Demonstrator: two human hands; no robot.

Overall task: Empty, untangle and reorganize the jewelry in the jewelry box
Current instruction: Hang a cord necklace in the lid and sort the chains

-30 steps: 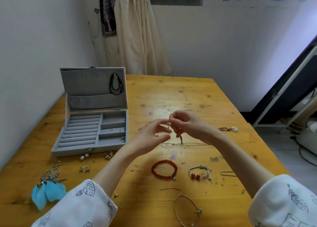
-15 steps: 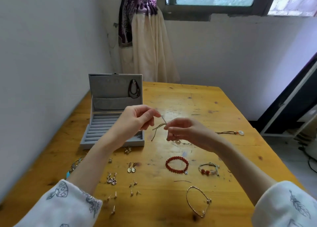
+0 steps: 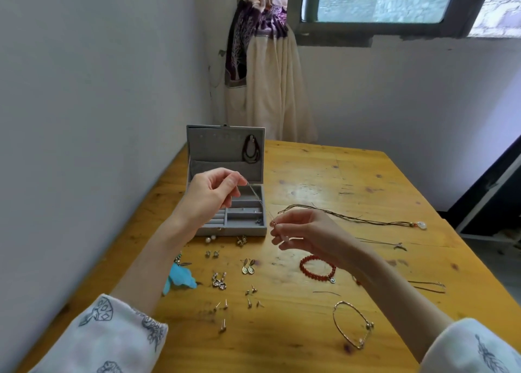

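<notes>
1. Left hand (image 3: 210, 195) pinches one end of a thin chain (image 3: 255, 193) above the open jewelry box (image 3: 225, 158).
2. Right hand (image 3: 303, 231) pinches the chain's other end, right of the box, above the wooden table (image 3: 352, 181).

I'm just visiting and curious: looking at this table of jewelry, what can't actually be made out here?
- Head view: the thin chain between the left hand and right hand is too fine to show knots.
- The left arm hides part of the jewelry box tray.
- The right arm covers part of the red bracelet.
- The small earrings are too tiny for detail.
</notes>
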